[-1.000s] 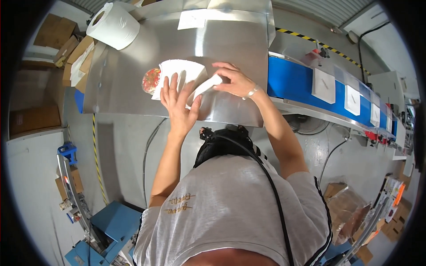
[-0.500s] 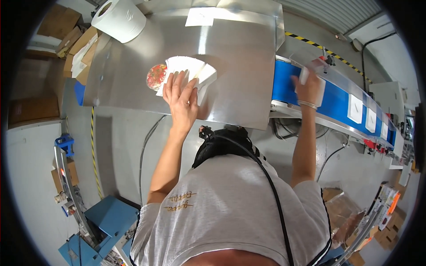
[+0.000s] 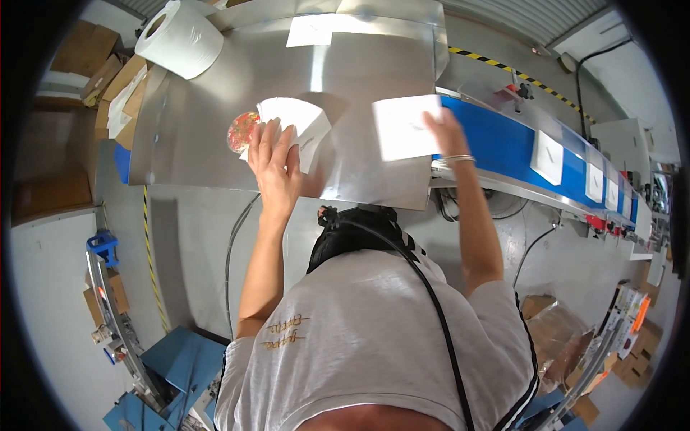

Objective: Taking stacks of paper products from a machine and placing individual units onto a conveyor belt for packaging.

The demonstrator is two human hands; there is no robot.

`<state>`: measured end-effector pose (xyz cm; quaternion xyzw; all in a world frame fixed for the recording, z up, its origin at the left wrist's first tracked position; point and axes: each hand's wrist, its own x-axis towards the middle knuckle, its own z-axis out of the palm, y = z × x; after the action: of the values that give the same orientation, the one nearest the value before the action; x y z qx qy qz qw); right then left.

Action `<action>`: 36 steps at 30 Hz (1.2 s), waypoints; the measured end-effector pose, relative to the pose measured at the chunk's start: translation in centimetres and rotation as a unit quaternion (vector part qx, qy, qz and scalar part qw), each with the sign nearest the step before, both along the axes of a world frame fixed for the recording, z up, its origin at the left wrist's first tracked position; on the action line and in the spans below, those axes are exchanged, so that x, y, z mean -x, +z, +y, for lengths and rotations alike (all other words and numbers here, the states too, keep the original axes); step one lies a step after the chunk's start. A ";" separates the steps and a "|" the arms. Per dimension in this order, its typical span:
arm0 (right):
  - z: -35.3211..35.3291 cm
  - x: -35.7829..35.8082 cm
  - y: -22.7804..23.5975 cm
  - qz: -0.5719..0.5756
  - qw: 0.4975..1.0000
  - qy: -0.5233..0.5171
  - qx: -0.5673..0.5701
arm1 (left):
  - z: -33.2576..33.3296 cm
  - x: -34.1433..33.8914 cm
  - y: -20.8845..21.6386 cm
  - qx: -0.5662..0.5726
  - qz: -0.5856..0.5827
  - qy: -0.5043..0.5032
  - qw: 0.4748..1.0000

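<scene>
My left hand (image 3: 274,169) lies over a fanned stack of thin white cards (image 3: 295,115) on the steel table, its fingers stretched out and slightly apart on them. A round disc with a red and gold pattern (image 3: 243,132) lies just left of the stack, partly covered at its edge. At the table's right end my right hand (image 3: 449,133), blurred by motion, grips a square white card (image 3: 404,129) by its right side. The card is held over the place where the table meets the blue conveyor belt (image 3: 489,136).
Several white cards, such as this one (image 3: 548,156), lie in a row on the belt, under a clear guard rail. A large white roll (image 3: 190,47) stands at the table's far left. A white sheet (image 3: 310,31) lies at the back. Cardboard boxes (image 3: 122,93) stand to the left.
My right hand has left a card on the belt and come back left, with another white card in it. Cards on the belt have moved right. My left hand stays on the stack.
</scene>
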<state>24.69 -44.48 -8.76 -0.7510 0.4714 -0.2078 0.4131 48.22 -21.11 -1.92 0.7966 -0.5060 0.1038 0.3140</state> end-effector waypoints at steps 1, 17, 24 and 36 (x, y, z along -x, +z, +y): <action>-1.2 2.6 -1.9 -0.099 0.990 -0.089 -0.048 | -0.2 0.0 0.1 0.011 -0.001 -0.008 1.000; 3.9 -11.0 1.4 -0.105 0.926 0.310 0.188 | -0.6 0.2 0.7 0.012 -0.002 -0.029 0.999; -1.8 0.8 -3.3 -0.089 0.993 -0.064 0.047 | -0.4 -1.7 -0.5 0.015 0.004 0.004 1.000; 2.8 -6.6 4.2 -0.078 0.969 0.208 0.108 | -0.4 -1.4 -0.6 0.020 -0.041 -0.001 0.999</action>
<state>31.28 -41.72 -4.55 -0.8539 0.2464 -0.2250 0.3995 49.65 -21.53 -2.50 0.7849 -0.5167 0.1464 0.3090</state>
